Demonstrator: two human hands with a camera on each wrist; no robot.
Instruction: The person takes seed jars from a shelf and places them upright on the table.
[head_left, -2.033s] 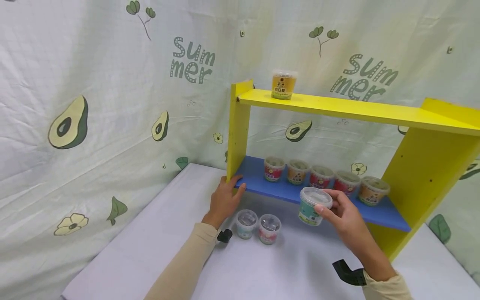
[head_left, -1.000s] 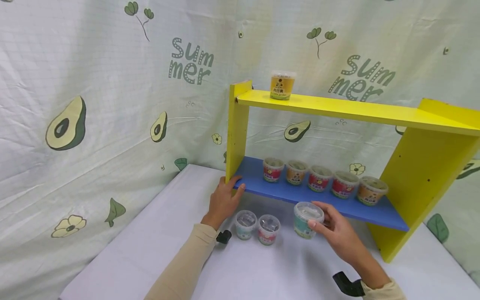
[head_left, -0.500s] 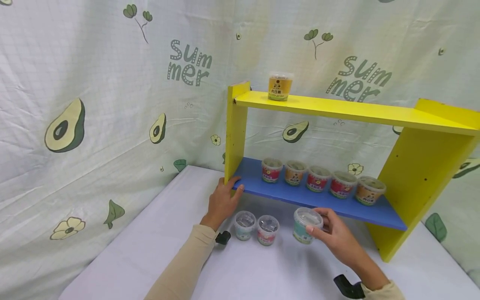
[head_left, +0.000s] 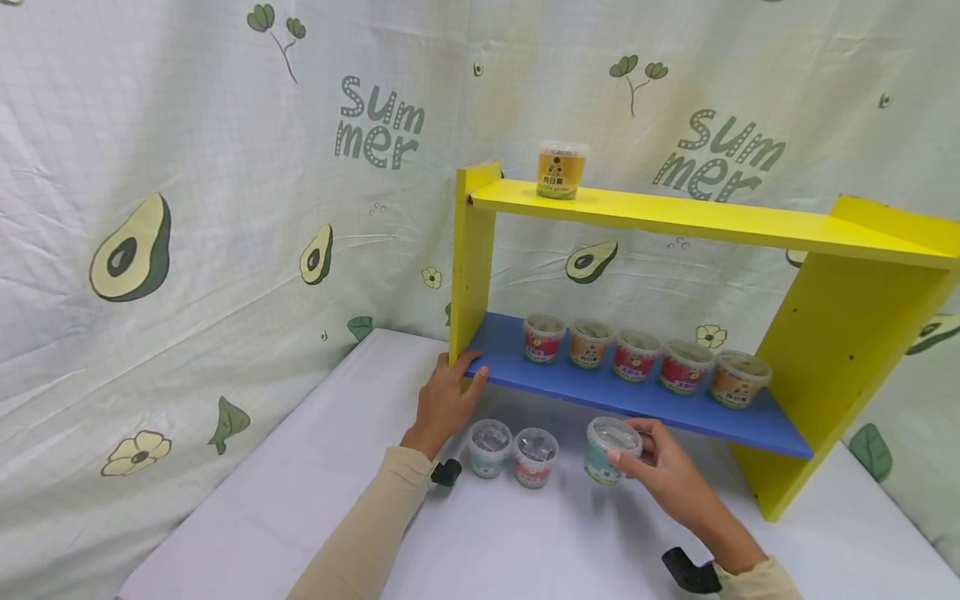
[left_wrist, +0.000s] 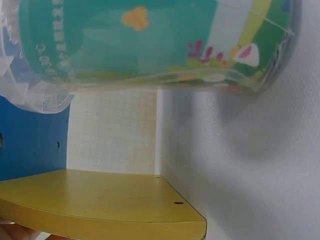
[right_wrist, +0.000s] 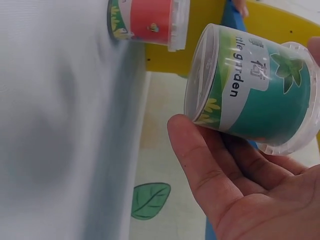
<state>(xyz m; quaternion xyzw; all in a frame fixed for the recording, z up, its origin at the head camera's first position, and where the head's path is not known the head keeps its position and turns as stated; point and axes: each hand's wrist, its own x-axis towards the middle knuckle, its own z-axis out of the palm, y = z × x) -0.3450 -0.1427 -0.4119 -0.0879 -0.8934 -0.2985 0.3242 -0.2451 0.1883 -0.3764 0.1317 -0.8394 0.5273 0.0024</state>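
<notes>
As before, right hand (head_left: 663, 475) lowers green cup (head_left: 609, 450) (tableward).

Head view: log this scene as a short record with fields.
right hand: right hand grips green cup, low over the table
left hand: left hand rests on the shelf at the blue board
table cups: two cups beside the green one
blue board: five cups in a row
top board: yellow cup
</notes>
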